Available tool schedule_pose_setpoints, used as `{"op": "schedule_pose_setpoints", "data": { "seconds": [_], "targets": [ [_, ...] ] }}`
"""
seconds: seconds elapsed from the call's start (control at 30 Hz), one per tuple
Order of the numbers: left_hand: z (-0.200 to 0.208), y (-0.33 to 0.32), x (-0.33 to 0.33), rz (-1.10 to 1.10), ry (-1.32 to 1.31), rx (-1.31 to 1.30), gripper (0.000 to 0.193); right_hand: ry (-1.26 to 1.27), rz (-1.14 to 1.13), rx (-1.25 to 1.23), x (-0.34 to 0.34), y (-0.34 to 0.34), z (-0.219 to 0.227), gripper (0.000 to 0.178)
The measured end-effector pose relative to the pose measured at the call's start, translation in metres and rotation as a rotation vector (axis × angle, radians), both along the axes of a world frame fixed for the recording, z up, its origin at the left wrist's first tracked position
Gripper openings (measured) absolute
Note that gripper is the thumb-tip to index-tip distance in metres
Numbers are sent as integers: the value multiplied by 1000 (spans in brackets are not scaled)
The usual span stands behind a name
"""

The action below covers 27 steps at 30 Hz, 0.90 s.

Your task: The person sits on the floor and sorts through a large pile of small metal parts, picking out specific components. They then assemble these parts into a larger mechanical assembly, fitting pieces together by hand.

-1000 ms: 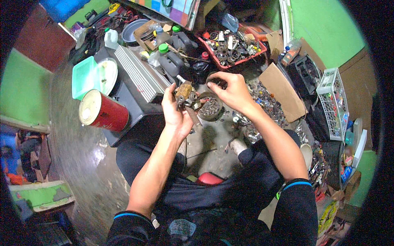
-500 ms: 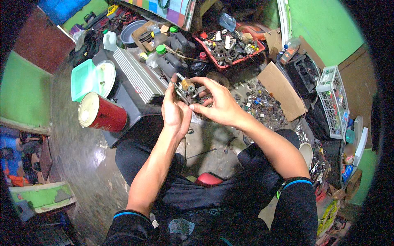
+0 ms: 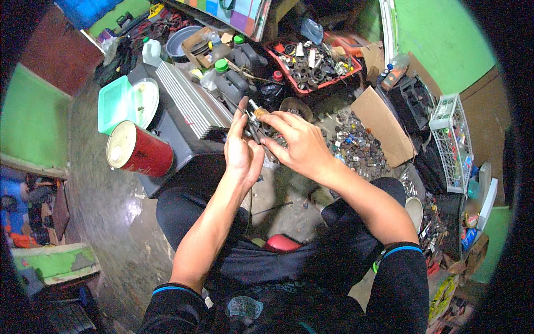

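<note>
Between my hands, over the gap between my knees, is a small dark metal mechanical part (image 3: 256, 132) with a brass-coloured piece (image 3: 260, 113) and a thin silver stem pointing away from me. My left hand (image 3: 243, 153) supports it from the left, fingers stretched upward along its side and thumb near its lower end. From the right, my right hand (image 3: 300, 139) closes on it, index finger at the brass piece and thumb lower down. My fingers cover much of the part, so its exact kind does not show.
A red can (image 3: 147, 153), a green plastic box (image 3: 114, 106) and grey metal panels (image 3: 192, 100) rest on a dark stand at left. Ahead are dark jugs (image 3: 233, 83) and a red tray (image 3: 289, 67) of metal parts. Loose small parts (image 3: 356, 139) and cardboard (image 3: 381, 125) lie right.
My right hand has shifted its grip, its index finger now against the brass piece. The metal part has turned and less of the brass shows. Both hands stay close together.
</note>
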<state>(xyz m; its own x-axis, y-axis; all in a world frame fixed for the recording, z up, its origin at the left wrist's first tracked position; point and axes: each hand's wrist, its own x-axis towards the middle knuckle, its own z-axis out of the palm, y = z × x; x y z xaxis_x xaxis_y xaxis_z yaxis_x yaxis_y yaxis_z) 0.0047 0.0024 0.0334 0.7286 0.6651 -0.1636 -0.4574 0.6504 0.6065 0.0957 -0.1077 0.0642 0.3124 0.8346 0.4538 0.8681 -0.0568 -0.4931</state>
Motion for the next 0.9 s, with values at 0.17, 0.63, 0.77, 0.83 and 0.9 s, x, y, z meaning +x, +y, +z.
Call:
{"op": "schedule_pose_setpoints", "data": {
  "seconds": [0.17,0.63,0.77,0.83,0.9],
  "targets": [
    [1,-1,0,-36,-15,28,44,-91,9,95,2,3,-5,36],
    [-5,-11,3,-116,190,305,41,300,-190,-83,6,3,-2,21],
    [-9,-10,6,-91,296,460,42,372,-238,-64,13,5,-6,27],
    [3,-16,4,-93,296,429,41,443,-229,-56,17,5,-3,29],
    [-1,-13,3,-86,303,433,40,497,-231,-64,20,7,1,28]
  ]
}}
